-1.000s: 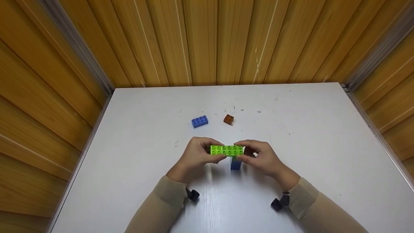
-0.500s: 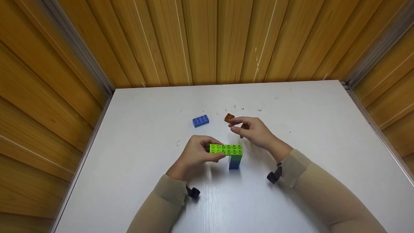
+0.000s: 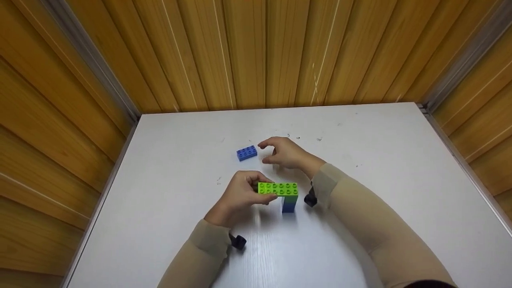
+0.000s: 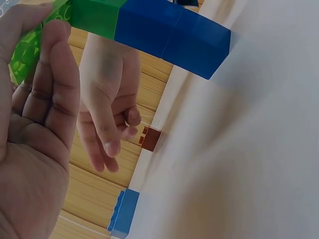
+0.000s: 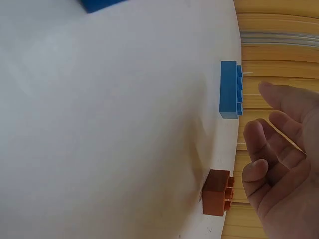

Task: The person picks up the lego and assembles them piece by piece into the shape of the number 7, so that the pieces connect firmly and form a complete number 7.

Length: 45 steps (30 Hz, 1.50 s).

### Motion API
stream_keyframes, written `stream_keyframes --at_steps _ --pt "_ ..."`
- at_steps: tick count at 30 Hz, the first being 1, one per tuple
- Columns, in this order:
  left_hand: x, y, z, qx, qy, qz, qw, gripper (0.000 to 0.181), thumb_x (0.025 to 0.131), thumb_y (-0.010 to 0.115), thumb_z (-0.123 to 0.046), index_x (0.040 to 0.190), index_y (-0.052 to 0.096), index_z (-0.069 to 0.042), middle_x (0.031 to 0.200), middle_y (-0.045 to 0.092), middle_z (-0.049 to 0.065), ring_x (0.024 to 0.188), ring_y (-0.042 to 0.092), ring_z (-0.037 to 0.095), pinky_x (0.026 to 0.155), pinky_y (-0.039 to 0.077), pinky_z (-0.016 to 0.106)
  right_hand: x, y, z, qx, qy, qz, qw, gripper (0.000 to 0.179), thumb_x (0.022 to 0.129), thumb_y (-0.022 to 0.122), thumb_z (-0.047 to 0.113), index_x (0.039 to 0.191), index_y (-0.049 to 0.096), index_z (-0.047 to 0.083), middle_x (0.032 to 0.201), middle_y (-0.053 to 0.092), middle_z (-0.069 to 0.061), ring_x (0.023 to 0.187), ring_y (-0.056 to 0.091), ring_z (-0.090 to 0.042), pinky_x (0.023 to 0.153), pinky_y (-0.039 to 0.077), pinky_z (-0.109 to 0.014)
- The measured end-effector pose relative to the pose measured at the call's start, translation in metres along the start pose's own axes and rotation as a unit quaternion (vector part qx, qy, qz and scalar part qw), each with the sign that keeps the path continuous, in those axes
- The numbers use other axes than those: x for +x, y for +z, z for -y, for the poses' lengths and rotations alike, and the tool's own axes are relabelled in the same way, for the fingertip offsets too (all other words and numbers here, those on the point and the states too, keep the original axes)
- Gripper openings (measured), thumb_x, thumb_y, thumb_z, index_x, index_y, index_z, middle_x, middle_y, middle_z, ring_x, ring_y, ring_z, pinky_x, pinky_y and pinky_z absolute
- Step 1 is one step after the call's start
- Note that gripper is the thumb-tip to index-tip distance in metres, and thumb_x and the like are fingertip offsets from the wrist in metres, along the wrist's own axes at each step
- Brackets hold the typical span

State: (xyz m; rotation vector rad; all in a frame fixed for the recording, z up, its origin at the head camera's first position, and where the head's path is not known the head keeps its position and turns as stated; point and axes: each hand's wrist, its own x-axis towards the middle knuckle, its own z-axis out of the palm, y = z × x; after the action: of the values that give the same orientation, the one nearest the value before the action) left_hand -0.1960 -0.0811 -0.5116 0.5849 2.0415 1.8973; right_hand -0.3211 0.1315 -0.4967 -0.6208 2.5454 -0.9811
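Over the white table (image 3: 180, 160), my left hand (image 3: 242, 193) pinches the light green top (image 3: 287, 189) of an upright stack (image 3: 289, 205); below it are 1 green block (image 4: 97, 16) and 2 blue blocks (image 4: 144, 25). My right hand (image 3: 288, 154), thumb and fingers apart, is near the loose blue brick (image 3: 247, 153) and the brown brick (image 5: 216, 194).

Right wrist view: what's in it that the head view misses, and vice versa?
Right wrist only: the brown brick.
Head only: the left hand gripping the lime-green top layer, plus the beige sleeves.
Both: the right hand, holding nothing; the loose blue brick; the white table; the wood-panel wall; the dark-blue base, just a corner in right wrist.
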Motion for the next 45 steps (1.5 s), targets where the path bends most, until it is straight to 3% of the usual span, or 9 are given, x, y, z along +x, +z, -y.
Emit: stream_keyframes --at_steps 3,9,19,24,28,37,41,45 --pt "0.001 0.003 -0.001 0.000 0.004 0.002 1.0000 0.027 0.088 0.095 -0.006 0.112 0.084 0.001 0.099 0.087 0.013 0.076 0.078 0.013 0.073 0.069 0.025 0.007 -0.001 0.000 -0.019 -0.004 -0.002 0.9998 0.059 0.104 0.082 0.024 0.160 0.064 0.016 0.163 0.066 -0.006 0.131 0.068 -0.031 0.111 0.061 -0.049" --pt "0.003 0.008 -0.002 -0.003 0.018 0.014 0.9997 0.026 0.088 0.094 -0.002 0.111 0.083 0.003 0.096 0.087 0.014 0.071 0.076 0.011 0.068 0.066 0.023 0.019 -0.003 0.000 -0.040 -0.017 0.003 0.9990 0.062 0.103 0.082 0.020 0.161 0.063 0.011 0.169 0.061 -0.012 0.161 0.054 -0.035 0.135 0.045 -0.055" --pt "0.003 0.012 -0.005 -0.017 0.018 0.023 0.9994 0.025 0.087 0.093 -0.001 0.109 0.082 0.004 0.093 0.087 0.010 0.070 0.074 0.010 0.066 0.063 0.022 0.026 0.002 0.004 -0.070 -0.031 0.014 0.9970 0.052 0.104 0.079 0.013 0.155 0.069 0.008 0.163 0.067 -0.012 0.160 0.055 -0.035 0.139 0.039 -0.055" --pt "0.005 0.013 -0.006 -0.004 0.026 0.020 0.9994 0.026 0.087 0.094 -0.003 0.110 0.083 0.003 0.092 0.086 0.010 0.071 0.074 0.010 0.067 0.063 0.021 0.024 0.006 0.008 -0.111 -0.027 -0.017 0.9933 0.033 0.103 0.080 0.015 0.136 0.082 0.008 0.144 0.080 -0.010 0.146 0.068 -0.032 0.131 0.049 -0.053" --pt "0.005 0.011 -0.006 -0.002 0.029 0.014 0.9995 0.026 0.087 0.094 -0.002 0.109 0.083 0.003 0.092 0.086 0.012 0.071 0.074 0.011 0.066 0.063 0.021 0.022 0.011 0.009 -0.126 -0.021 -0.029 0.9914 0.032 0.102 0.080 0.016 0.134 0.084 0.010 0.140 0.082 -0.009 0.142 0.071 -0.032 0.128 0.053 -0.053" --pt "0.004 0.007 -0.005 0.001 0.012 0.001 0.9999 0.027 0.086 0.095 -0.004 0.109 0.083 0.003 0.094 0.087 0.014 0.074 0.078 0.010 0.069 0.065 0.022 0.014 0.016 -0.002 -0.073 -0.036 -0.038 0.9959 0.031 0.099 0.081 0.012 0.130 0.086 0.014 0.134 0.084 -0.005 0.135 0.075 -0.028 0.121 0.058 -0.052" --pt "0.002 0.006 -0.005 -0.003 0.009 -0.004 0.9999 0.027 0.086 0.095 -0.004 0.108 0.083 0.004 0.094 0.087 0.015 0.075 0.079 0.010 0.069 0.065 0.022 0.011 0.015 -0.007 -0.031 -0.034 -0.042 0.9980 0.034 0.097 0.079 0.013 0.131 0.085 0.016 0.133 0.084 -0.004 0.114 0.075 -0.023 0.101 0.063 -0.044" --pt "0.002 0.004 -0.005 0.005 0.006 -0.006 1.0000 0.026 0.086 0.095 -0.005 0.108 0.083 0.003 0.094 0.087 0.016 0.074 0.078 0.010 0.069 0.065 0.022 0.006 0.013 -0.010 0.013 -0.032 -0.053 0.9980 0.043 0.097 0.082 0.016 0.139 0.080 0.012 0.136 0.082 -0.005 0.095 0.067 -0.022 0.080 0.057 -0.033"
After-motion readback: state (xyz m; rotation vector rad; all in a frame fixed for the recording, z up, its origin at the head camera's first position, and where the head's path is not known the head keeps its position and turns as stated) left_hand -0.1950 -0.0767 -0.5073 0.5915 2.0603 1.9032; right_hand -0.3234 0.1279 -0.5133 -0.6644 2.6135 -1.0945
